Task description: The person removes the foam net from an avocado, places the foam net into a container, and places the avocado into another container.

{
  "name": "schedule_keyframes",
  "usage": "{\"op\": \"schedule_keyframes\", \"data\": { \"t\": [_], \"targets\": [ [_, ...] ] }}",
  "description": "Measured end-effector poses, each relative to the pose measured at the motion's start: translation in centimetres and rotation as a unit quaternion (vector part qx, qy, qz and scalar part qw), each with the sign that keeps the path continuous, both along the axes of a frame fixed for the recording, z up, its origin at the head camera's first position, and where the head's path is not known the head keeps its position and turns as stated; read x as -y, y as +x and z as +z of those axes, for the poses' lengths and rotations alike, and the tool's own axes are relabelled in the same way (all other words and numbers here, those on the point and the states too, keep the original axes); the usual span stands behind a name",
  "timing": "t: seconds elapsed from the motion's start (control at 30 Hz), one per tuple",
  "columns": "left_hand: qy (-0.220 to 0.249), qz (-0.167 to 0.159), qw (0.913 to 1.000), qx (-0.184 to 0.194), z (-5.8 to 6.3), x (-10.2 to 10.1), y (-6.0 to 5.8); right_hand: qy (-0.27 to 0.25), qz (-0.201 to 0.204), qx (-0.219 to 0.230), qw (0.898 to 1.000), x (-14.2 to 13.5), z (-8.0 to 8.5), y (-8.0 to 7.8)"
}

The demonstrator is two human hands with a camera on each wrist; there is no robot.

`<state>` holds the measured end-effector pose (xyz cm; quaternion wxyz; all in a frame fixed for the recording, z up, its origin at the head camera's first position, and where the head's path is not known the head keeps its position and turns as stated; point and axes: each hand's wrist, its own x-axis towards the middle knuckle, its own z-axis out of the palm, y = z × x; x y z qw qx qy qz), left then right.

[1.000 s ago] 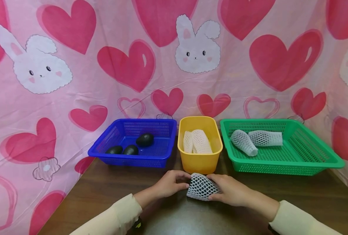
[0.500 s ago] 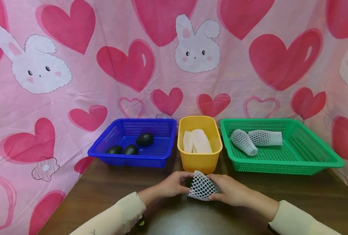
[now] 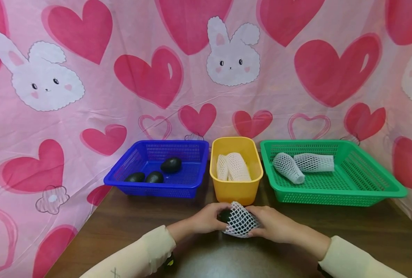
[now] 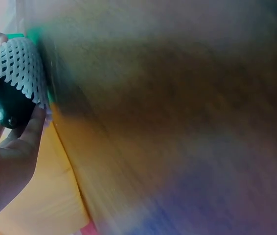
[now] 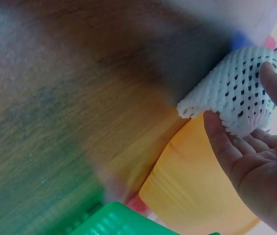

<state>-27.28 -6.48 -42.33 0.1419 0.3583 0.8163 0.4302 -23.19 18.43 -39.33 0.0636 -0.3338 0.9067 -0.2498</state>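
Note:
A dark avocado (image 4: 12, 104) sits partly inside a white foam net sleeve (image 3: 241, 221), with its bare end pointing left. My left hand (image 3: 206, 219) grips that bare end, fingers on the far side and thumb at the near side by the sleeve's edge. From the right, my right hand (image 3: 273, 224) holds the covered end through the netting, thumb and fingers on opposite sides. In the right wrist view the sleeve (image 5: 241, 88) hides most of the fruit, its dark skin showing through the holes.
A blue basket (image 3: 157, 188) with 3 avocados (image 3: 171, 165) stands back left. Behind the hands, a yellow bin (image 3: 236, 192) holds foam net sleeves (image 3: 239, 166). Two sleeved pieces (image 3: 288, 168) lie in the green basket (image 3: 326, 199) at right. A pink patterned cloth hangs behind.
My left hand has shifted slightly right and now wraps the avocado's end. The sleeve's left edge has slid rightward, so more dark skin shows. My right hand has barely moved.

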Motion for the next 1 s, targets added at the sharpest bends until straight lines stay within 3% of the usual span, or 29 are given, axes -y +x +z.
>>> {"op": "schedule_keyframes", "data": {
  "t": [0.43, 0.67, 1.0],
  "targets": [
    [-0.005, 0.018, 0.9997, 0.014, 0.4, 0.1, 0.3, -0.039, 0.003, -0.012, 0.999, -0.5, -0.2, -0.3],
    [0.009, 0.015, 0.9998, -0.007, 0.3, 0.7, 0.2, -0.039, 0.015, -0.022, 0.999, -0.6, 0.0, -0.5],
    [0.005, 0.041, 0.9991, 0.005, 0.5, 1.6, 0.3, -0.019, 0.018, -0.036, 0.999, -0.7, 0.4, -0.5]
  ]
}}
